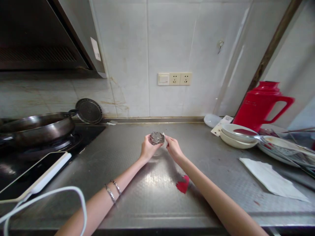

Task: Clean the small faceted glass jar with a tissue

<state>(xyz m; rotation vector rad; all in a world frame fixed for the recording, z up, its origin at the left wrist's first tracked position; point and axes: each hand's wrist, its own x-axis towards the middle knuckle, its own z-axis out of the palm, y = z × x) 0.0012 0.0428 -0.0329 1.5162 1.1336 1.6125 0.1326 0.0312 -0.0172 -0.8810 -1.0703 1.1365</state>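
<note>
Above the middle of the steel counter, my left hand (148, 147) is closed around a small clear glass (157, 137) with dark, patterned-looking edges. Beside it, my right hand (173, 147) pinches a bit of white material (164, 141), perhaps tissue, against the glass's right side. Most of that white piece is hidden by the fingers. Below the right forearm lies a torn red piece (182, 184) on the counter (147, 203).
To the left, a pan (36, 126) sits on the stove near a round dark lid (89, 111). A phone (31, 177) with a white cable is closer. Stacked bowls (238, 139), a red thermos (258, 106) and a white tissue (272, 178) are on the right.
</note>
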